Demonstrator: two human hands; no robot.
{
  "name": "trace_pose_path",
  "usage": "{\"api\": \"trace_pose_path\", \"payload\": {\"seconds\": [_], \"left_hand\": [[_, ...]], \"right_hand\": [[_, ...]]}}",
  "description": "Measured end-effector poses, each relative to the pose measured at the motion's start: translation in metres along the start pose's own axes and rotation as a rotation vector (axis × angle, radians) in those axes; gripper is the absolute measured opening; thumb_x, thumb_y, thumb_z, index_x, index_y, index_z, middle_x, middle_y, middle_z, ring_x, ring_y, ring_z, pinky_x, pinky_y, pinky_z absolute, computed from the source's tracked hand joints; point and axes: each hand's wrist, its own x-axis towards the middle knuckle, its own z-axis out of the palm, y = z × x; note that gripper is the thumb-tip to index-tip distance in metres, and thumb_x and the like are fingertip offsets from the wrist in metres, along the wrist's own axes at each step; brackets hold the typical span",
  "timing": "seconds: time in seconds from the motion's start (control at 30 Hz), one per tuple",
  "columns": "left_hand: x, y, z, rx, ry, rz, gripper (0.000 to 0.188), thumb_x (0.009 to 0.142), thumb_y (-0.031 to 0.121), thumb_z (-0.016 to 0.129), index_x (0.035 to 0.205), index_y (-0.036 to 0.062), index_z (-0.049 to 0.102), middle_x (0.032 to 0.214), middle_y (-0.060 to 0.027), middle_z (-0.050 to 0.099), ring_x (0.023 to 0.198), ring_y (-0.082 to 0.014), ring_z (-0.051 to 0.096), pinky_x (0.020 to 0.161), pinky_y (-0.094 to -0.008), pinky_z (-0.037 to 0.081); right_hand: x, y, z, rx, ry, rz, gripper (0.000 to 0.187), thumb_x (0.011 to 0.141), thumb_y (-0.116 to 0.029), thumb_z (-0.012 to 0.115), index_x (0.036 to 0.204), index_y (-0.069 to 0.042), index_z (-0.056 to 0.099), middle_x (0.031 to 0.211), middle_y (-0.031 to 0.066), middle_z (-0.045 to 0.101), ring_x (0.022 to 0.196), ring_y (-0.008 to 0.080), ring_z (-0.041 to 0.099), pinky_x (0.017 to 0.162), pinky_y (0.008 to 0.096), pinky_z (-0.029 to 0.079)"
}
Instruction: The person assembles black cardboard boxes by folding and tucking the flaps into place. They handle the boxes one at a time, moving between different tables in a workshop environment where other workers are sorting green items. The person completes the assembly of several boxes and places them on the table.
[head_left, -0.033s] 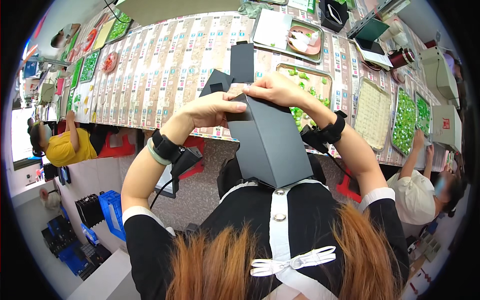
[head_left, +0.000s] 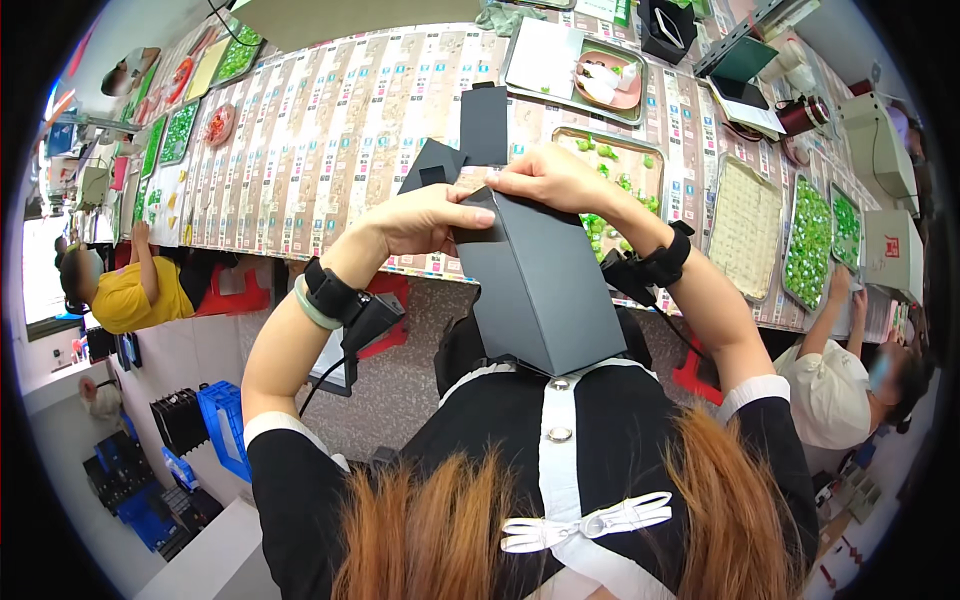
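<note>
A black folded cardboard box (head_left: pixel 560 290) tilts between the table edge and my torso, its long ridge running toward me. My left hand (head_left: pixel 425 218) is closed on its far left side, thumb pressed on the panel. At the far corner my right hand (head_left: pixel 548 182) pinches the box between thumb and fingers. Just beyond my hands on the table lie a flat black rectangular card piece (head_left: pixel 485 125) and a folded black card piece (head_left: pixel 432 165). The fingers under the box are hidden.
Right of my hands is a tray of green pieces (head_left: pixel 640 170), then a pale, lined tray (head_left: pixel 745 225). A tray with a white sheet (head_left: pixel 545 55) sits farther back. People work at the table on both sides: a yellow shirt (head_left: pixel 145 295), a white shirt (head_left: pixel 830 395).
</note>
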Motion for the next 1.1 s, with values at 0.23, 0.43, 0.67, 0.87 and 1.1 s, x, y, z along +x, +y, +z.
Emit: {"api": "trace_pose_path", "payload": {"seconds": [0.23,0.43,0.67,0.87,1.1], "left_hand": [[-0.02,0.008,0.041,0.872,0.344,0.392,0.024,0.073,0.017,0.068,0.084,-0.0039,0.063,0.072,-0.008,0.064,0.066,-0.0088,0.057,0.062,-0.0241,0.045],[-0.024,-0.008,0.023,0.181,0.296,0.273,0.045,0.076,0.015,0.067,0.113,-0.0004,0.048,0.093,-0.0035,0.058,0.073,-0.0099,0.058,0.061,-0.0264,0.046],[-0.01,-0.03,0.044,0.016,0.216,0.246,0.033,0.08,0.023,0.064,0.106,0.0036,0.055,0.092,-0.002,0.06,0.082,-0.0094,0.056,0.071,-0.025,0.046],[-0.008,-0.043,0.042,0.573,0.345,0.561,0.028,0.081,0.015,0.063,0.104,0.001,0.058,0.093,-0.0033,0.061,0.08,-0.008,0.055,0.068,-0.0238,0.045],[-0.015,-0.038,0.055,0.217,0.22,0.442,0.035,0.078,0.015,0.066,0.107,0.0012,0.052,0.088,0.0027,0.056,0.075,-0.0053,0.05,0.061,-0.0212,0.043]], "right_hand": [[0.0,0.009,0.002,-0.03,-0.007,-0.008,0.04,0.082,-0.04,0.053,0.08,-0.003,0.066,0.059,0.0109,0.06,0.053,0.0152,0.055,0.055,0.03,0.043],[0.002,0.013,0.001,0.018,0.022,0.003,0.041,0.083,-0.04,0.052,0.08,-0.002,0.066,0.06,0.0106,0.06,0.053,0.0154,0.055,0.055,0.03,0.044],[0.002,0.013,0.002,0.017,0.038,-0.006,0.043,0.083,-0.041,0.052,0.077,-0.002,0.066,0.056,0.0092,0.058,0.05,0.0134,0.053,0.053,0.0286,0.042],[0.002,0.015,0.001,0.038,0.016,-0.002,0.044,0.084,-0.042,0.052,0.073,-0.001,0.065,0.051,0.0072,0.053,0.048,0.0119,0.048,0.051,0.0288,0.041],[0.001,0.012,-0.001,0.005,0.026,-0.032,0.042,0.083,-0.043,0.054,0.077,-0.003,0.066,0.056,0.0088,0.058,0.05,0.0143,0.05,0.054,0.0306,0.042]]}}
